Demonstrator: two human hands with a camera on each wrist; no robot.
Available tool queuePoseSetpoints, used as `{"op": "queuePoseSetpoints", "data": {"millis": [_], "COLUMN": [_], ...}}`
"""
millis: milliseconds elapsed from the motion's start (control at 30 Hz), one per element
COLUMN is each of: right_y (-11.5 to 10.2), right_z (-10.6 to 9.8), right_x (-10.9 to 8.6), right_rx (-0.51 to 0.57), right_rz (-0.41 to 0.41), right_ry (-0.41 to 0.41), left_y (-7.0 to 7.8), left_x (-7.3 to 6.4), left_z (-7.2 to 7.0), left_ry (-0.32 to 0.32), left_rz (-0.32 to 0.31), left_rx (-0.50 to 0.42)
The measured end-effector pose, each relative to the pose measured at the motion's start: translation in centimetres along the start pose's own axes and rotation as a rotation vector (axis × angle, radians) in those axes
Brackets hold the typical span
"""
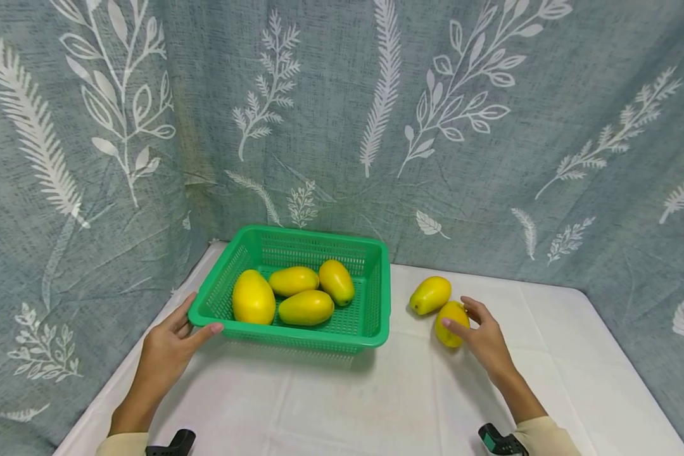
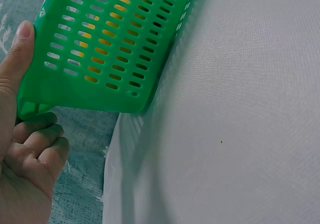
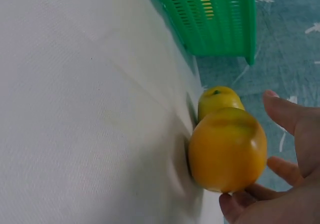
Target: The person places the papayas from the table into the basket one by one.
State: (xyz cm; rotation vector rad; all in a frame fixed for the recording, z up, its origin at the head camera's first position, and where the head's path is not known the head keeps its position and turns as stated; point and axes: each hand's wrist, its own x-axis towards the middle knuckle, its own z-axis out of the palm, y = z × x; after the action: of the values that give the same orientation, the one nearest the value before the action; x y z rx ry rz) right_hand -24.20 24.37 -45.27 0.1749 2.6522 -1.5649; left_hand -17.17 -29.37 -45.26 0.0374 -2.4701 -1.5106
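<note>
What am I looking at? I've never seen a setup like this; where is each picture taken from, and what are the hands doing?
There is no robot here, just a person's two bare hands. The wide picture comes from a camera worn on the head, looking forward and down. The other two come from cameras on the wrists, each looking at that hand's work. The green basket contains four yellow fruits; two more yellow fruits lie on the white cloth to its right. The left hand holds the basket by its near left corner. The right hand reaches around the nearer loose fruit; the right wrist picture shows a gap on the thumb side, so it seems not firmly gripped.
</note>
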Motion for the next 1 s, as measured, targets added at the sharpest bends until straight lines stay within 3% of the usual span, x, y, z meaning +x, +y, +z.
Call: {"op": "queuePoseSetpoints", "data": {"millis": [367, 1000], "right_y": [0.2, -0.2], "right_z": [1.2, 0.5], "right_x": [0.2, -0.9], "right_rx": [-0.06, -0.045], "right_rz": [0.081, 0.046], "right_ry": [-0.04, -0.041], "left_y": [0.1, -0.2], "left_x": [-0.1, 0.0], "left_z": [0.0, 0.0], "left_ry": [-0.007, 0.007], "left_rz": [-0.004, 0.008], "left_rx": [-0.013, 0.011]}}
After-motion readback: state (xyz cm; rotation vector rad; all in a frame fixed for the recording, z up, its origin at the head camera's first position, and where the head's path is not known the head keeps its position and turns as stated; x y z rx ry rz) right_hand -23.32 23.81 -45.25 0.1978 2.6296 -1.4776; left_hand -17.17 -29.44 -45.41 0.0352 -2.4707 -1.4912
